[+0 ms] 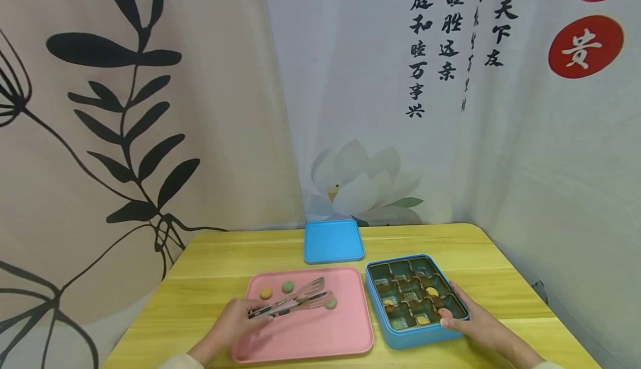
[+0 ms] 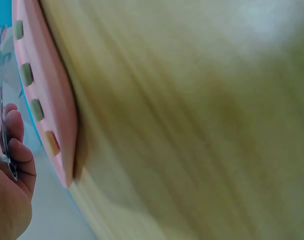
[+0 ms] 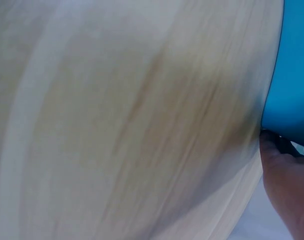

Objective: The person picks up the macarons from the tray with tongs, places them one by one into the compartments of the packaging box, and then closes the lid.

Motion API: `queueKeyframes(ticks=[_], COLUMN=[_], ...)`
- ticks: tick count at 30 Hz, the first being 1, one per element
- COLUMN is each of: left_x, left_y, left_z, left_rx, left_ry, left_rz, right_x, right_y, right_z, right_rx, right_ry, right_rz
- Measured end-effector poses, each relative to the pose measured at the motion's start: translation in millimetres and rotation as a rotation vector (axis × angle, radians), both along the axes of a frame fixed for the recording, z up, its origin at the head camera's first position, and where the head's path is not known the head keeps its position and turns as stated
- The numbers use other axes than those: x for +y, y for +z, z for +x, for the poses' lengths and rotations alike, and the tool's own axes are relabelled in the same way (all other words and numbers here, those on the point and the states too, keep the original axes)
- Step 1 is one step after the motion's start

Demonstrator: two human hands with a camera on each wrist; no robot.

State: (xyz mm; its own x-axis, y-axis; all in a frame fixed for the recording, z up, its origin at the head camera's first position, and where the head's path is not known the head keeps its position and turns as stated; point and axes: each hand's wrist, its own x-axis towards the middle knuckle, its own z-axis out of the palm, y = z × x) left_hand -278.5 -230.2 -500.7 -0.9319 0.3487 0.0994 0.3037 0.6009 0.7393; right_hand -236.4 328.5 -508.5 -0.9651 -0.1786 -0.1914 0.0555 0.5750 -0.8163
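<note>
In the head view, the left hand (image 1: 239,321) is low and left of centre, its fingers curled round a pair of tongs (image 1: 287,304) whose two clear ends stand apart towards the middle of the frame. The tongs stretch over a pink tray (image 1: 305,338) and stand in the way of part of a green macaron (image 1: 331,303); a yellow macaron (image 1: 266,293) and another green one lie nearer the tray's upper left. At lower right, the right hand (image 1: 481,324) grips the near right corner of a blue box (image 1: 413,335), the thumb over its rim. The box's nine-compartment brown insert (image 1: 410,289) holds a few yellow pieces (image 1: 432,291). A blue lid (image 1: 334,241) lies above the tray, at the far edge of the yellow surface (image 1: 240,252); behind hangs a curtain (image 1: 240,107) printed with dark leaves and writing. In the left wrist view, the hand is at the lower left edge, bent fingers on the tongs, beside the tray with three green pieces and one orange-yellow in a row. In the right wrist view, the hand meets the box at the right edge, most fingers hidden, and bare surface fills the rest.
</note>
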Motion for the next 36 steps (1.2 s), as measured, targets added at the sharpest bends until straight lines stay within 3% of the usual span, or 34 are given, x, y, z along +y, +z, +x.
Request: queueKeyframes(ticks=[8,18,36], left_x=[5.0,8.3,10.1], left_y=[-8.7,-16.8,-21.1], left_z=[4.6,5.7,2.8], left_rx=[0.033,0.011,0.013], left_ry=[-0.025,-0.015,-0.012], left_rz=[0.024,0.016,0.01], right_x=[1.1,0.6,1.3], right_y=[-1.1,-2.1,-3.9], right_z=[-0.7,-1.8,-2.1], right_rx=[-0.006,-0.019,0.004], right_ry=[-0.01,-0.009,-0.004], right_rz=[-0.002,-0.012,-0.011])
